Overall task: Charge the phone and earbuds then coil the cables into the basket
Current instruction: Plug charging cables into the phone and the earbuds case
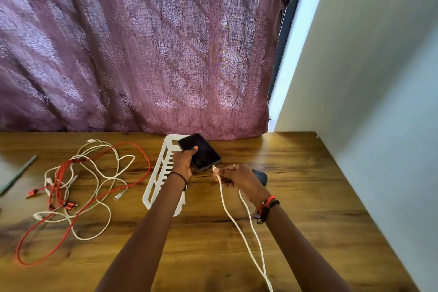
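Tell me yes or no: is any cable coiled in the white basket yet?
No: the red and white cables lie tangled on the table left of the basket, and the right hand holds another white cable at the phone.

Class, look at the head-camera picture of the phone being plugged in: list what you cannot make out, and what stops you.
- Plug seated or not: the white cable tip meets the phone behind the right hand; too small.
- Cable's far end: cut off by the bottom edge.
- Dark object: mostly hidden by the right hand.
- Basket contents: covered by the left hand and forearm.
- Tangled cables connector types: too small.
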Tool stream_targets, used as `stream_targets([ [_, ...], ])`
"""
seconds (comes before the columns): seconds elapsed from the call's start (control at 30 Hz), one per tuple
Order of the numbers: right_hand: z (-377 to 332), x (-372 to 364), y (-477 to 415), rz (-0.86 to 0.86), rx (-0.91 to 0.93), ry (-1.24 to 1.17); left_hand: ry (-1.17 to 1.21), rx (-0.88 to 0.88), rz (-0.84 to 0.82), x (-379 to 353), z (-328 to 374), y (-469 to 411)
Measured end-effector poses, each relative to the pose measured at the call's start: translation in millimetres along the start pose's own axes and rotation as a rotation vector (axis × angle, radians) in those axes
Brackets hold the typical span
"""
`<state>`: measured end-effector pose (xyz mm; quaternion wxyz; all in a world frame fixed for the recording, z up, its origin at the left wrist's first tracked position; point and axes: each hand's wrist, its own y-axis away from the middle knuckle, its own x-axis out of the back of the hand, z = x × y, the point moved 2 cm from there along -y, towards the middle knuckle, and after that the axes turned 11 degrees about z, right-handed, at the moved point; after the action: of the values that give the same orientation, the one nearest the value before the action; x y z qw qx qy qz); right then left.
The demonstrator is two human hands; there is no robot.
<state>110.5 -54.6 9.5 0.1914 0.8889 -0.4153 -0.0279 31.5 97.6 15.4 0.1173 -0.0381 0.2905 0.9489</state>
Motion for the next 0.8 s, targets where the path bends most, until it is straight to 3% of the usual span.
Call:
stream_targets([
  [0.6,7.9,-5.7,-2.4,-0.003,-0.074,0.003,0.044,-0.051,-0.028,2.7,-8.1,2.1],
  [0.8,5.1,-12.2,2.1,0.047,-0.005,-0.07,0.005,-0.09,-0.005,0.8,-11.1,1.7],
])
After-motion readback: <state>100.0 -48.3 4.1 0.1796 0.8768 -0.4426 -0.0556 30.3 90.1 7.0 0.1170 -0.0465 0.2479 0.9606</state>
